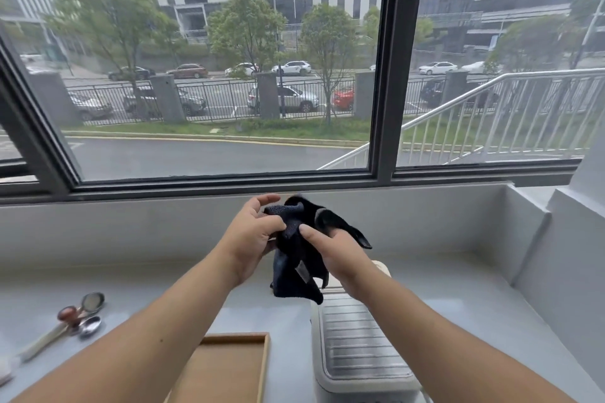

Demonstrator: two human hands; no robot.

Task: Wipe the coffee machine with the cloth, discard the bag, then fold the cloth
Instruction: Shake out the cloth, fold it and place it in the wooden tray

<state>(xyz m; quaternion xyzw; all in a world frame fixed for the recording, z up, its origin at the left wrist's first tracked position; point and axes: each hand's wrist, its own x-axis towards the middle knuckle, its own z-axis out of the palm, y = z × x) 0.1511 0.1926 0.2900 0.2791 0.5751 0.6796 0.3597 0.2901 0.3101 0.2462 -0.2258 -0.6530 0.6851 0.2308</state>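
Note:
A dark navy cloth point(296, 267) hangs crumpled in the air above the counter, held between both hands. My left hand point(250, 237) pinches its upper left part with thumb and fingers. My right hand point(339, 253) grips its right side, with one finger wrapped inside a fold. Below the hands stands the white coffee machine point(358, 342), its ribbed grey top plate facing up, partly covered by my right forearm. No bag is in view.
A shallow wooden tray point(226, 366) lies left of the machine at the near edge. A wood-handled tamper and metal spoons point(83, 314) lie at the far left on the grey counter point(458, 285). A large window runs behind; a grey wall closes the right side.

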